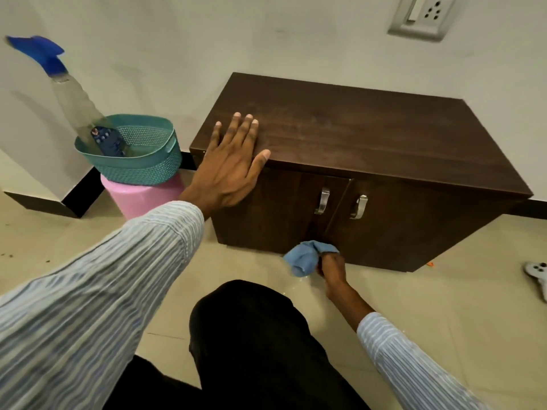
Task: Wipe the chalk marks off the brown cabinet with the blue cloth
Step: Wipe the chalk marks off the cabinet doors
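The brown cabinet (370,137) stands low against the wall, with two doors and two metal handles. My left hand (233,164) lies flat and spread on the front left corner of its top. Low down, my right hand (333,266) grips the bunched blue cloth (306,258) at the bottom edge of the doors, close to the seam between them and just above the floor. Faint pale smears show on the top; I cannot make out distinct chalk marks on the doors.
A teal basket (133,170) holding a spray bottle (71,96) sits on a pink stool (148,199) left of the cabinet. A white game controller (537,275) lies on the tiled floor at right. My dark-trousered knee (251,335) is in front.
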